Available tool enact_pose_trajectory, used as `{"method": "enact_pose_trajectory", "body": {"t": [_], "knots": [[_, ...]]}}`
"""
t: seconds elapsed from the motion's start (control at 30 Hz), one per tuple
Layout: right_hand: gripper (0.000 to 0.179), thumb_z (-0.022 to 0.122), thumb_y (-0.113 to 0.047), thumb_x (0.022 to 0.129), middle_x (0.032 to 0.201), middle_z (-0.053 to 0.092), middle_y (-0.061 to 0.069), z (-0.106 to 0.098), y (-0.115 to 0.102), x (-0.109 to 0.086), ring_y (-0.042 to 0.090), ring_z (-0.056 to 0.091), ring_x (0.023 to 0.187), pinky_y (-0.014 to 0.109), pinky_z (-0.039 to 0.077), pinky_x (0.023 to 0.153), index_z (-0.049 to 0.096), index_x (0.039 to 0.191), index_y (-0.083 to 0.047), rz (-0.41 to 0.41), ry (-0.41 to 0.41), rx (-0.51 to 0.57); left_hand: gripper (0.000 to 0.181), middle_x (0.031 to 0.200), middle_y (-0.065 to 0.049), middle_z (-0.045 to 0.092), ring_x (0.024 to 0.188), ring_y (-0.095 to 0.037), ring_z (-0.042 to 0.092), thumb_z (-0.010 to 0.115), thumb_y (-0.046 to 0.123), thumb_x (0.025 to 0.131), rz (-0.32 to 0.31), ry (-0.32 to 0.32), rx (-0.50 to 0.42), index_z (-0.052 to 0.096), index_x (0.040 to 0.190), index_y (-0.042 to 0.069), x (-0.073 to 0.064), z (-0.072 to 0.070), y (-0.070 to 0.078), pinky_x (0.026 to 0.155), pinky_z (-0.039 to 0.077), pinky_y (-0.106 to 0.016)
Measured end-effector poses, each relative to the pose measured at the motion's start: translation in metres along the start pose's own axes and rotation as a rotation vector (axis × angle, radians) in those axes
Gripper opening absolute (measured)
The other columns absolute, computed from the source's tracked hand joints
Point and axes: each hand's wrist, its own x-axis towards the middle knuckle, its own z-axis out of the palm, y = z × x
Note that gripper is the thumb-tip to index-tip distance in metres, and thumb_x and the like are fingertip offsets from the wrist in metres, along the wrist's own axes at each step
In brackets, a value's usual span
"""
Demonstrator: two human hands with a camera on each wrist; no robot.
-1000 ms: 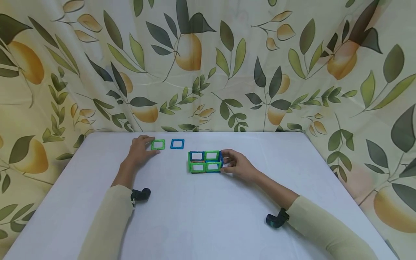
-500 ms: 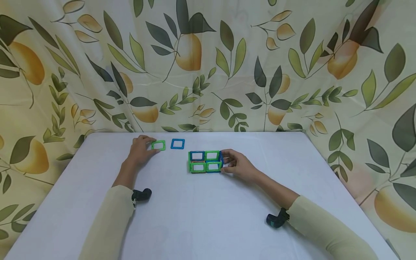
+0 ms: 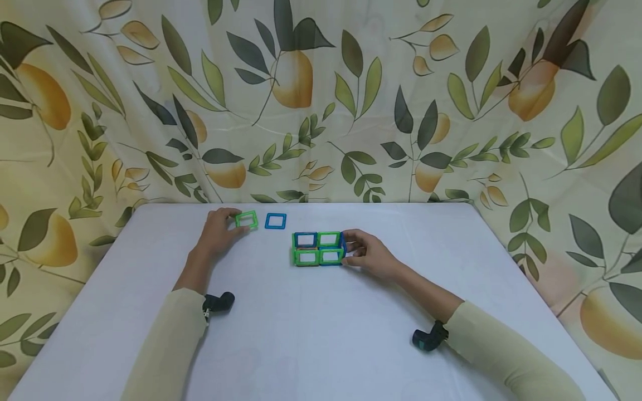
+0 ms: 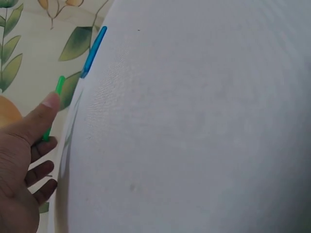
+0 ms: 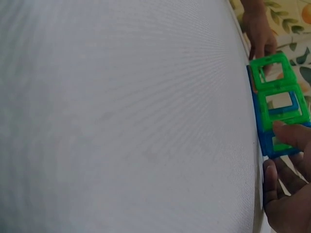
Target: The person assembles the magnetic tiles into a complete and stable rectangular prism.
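A green square magnetic tile frame (image 3: 256, 218) is pinched between the thumb and fingers of my left hand (image 3: 217, 233), tilted off the table top. The left wrist view shows that green tile edge-on behind the thumb (image 4: 41, 114). Just right of it a blue square tile (image 3: 276, 214) lies flat. Nearer the middle stands a low open box of green and blue magnetic tiles (image 3: 318, 257). My right hand (image 3: 370, 253) grips the box's right end, thumb at the front and fingers behind, as the right wrist view also shows with the green tile wall (image 5: 286, 109).
The white-covered table (image 3: 301, 323) ends at a straight back edge, with a leaf-and-fruit patterned curtain (image 3: 321, 139) behind it. Black wrist cameras are strapped at both sleeves (image 3: 165, 340).
My left hand has tilted the green tile up from lying flat on the table. The right hand keeps its hold on the box, and the blue tile stays in place.
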Motion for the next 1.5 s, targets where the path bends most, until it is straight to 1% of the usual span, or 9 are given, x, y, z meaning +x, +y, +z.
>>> {"method": "enact_pose_trajectory", "body": {"t": [0.13, 0.37, 0.47, 0.6, 0.87, 1.07, 1.3, 1.37, 1.5], "knots": [[0.066, 0.079, 0.000, 0.091, 0.141, 0.060, 0.024, -0.001, -0.005, -0.003, 0.038, 0.060, 0.120, 0.035, 0.051, 0.093, 0.048, 0.149, 0.006, -0.003, -0.003, 0.018, 0.055, 0.141, -0.021, 0.054, 0.134, -0.039, 0.041, 0.078, 0.022, 0.098, 0.025, 0.006, -0.026, 0.058, 0.144, 0.001, -0.001, -0.001, 0.002, 0.115, 0.035, -0.055], [0.068, 0.079, 0.002, 0.090, 0.140, 0.059, 0.027, -0.002, 0.005, -0.004, 0.040, 0.060, 0.119, 0.031, 0.052, 0.088, 0.046, 0.150, 0.008, -0.013, 0.006, 0.021, 0.056, 0.141, -0.019, 0.054, 0.134, -0.038, 0.042, 0.079, 0.023, 0.097, 0.034, 0.005, -0.070, 0.059, 0.144, 0.001, -0.001, 0.005, 0.007, 0.116, 0.035, -0.055], [0.069, 0.080, 0.003, 0.090, 0.139, 0.059, 0.027, -0.002, 0.006, -0.004, 0.041, 0.059, 0.119, 0.031, 0.052, 0.088, 0.046, 0.150, 0.009, -0.019, 0.009, 0.028, 0.056, 0.141, -0.019, 0.055, 0.134, -0.038, 0.043, 0.079, 0.024, 0.097, 0.046, 0.017, -0.078, 0.059, 0.144, 0.001, -0.001, 0.004, 0.009, 0.116, 0.035, -0.055], [0.067, 0.081, 0.000, 0.090, 0.138, 0.061, 0.024, -0.002, 0.007, -0.003, 0.037, 0.061, 0.118, 0.029, 0.052, 0.089, 0.049, 0.149, 0.006, -0.027, 0.009, 0.016, 0.056, 0.139, -0.019, 0.058, 0.132, -0.038, 0.045, 0.081, 0.024, 0.096, 0.076, 0.045, -0.087, 0.060, 0.142, 0.000, -0.001, 0.003, 0.012, 0.114, 0.036, -0.055], [0.064, 0.080, -0.001, 0.090, 0.137, 0.062, 0.021, -0.004, 0.007, -0.001, 0.034, 0.061, 0.117, 0.033, 0.052, 0.092, 0.051, 0.147, 0.005, -0.035, 0.008, 0.005, 0.056, 0.137, -0.020, 0.060, 0.130, -0.039, 0.048, 0.082, 0.022, 0.094, 0.132, 0.063, -0.113, 0.062, 0.140, -0.002, -0.002, 0.001, 0.020, 0.110, 0.039, -0.054], [0.065, 0.080, 0.000, 0.091, 0.139, 0.061, 0.023, -0.002, 0.005, 0.001, 0.036, 0.061, 0.118, 0.033, 0.052, 0.091, 0.049, 0.149, 0.005, -0.028, 0.008, 0.008, 0.055, 0.136, -0.018, 0.062, 0.128, -0.037, 0.050, 0.087, 0.023, 0.090, 0.188, 0.065, -0.125, 0.066, 0.135, 0.001, -0.005, 0.000, 0.032, 0.109, 0.042, -0.055], [0.064, 0.076, 0.006, 0.091, 0.137, 0.058, 0.032, 0.001, 0.006, 0.003, 0.049, 0.057, 0.119, 0.033, 0.052, 0.089, 0.045, 0.147, 0.014, -0.029, -0.003, 0.024, 0.056, 0.133, -0.015, 0.064, 0.127, -0.034, 0.053, 0.090, 0.026, 0.086, 0.228, 0.037, -0.140, 0.069, 0.131, 0.002, -0.012, 0.004, 0.049, 0.109, 0.043, -0.055], [0.064, 0.076, 0.006, 0.091, 0.137, 0.058, 0.032, 0.001, 0.007, 0.003, 0.048, 0.057, 0.119, 0.032, 0.052, 0.089, 0.045, 0.147, 0.014, -0.030, -0.007, 0.025, 0.055, 0.132, -0.014, 0.065, 0.128, -0.035, 0.052, 0.090, 0.026, 0.086, 0.244, 0.029, -0.146, 0.069, 0.131, 0.003, -0.013, 0.004, 0.054, 0.110, 0.043, -0.056], [0.065, 0.078, 0.001, 0.092, 0.138, 0.059, 0.027, 0.001, 0.004, 0.002, 0.041, 0.059, 0.120, 0.030, 0.051, 0.090, 0.046, 0.149, 0.010, -0.031, -0.003, 0.020, 0.053, 0.130, -0.014, 0.067, 0.127, -0.038, 0.053, 0.091, 0.025, 0.085, 0.291, 0.028, -0.159, 0.070, 0.129, 0.004, -0.016, 0.004, 0.065, 0.108, 0.043, -0.059]]}}
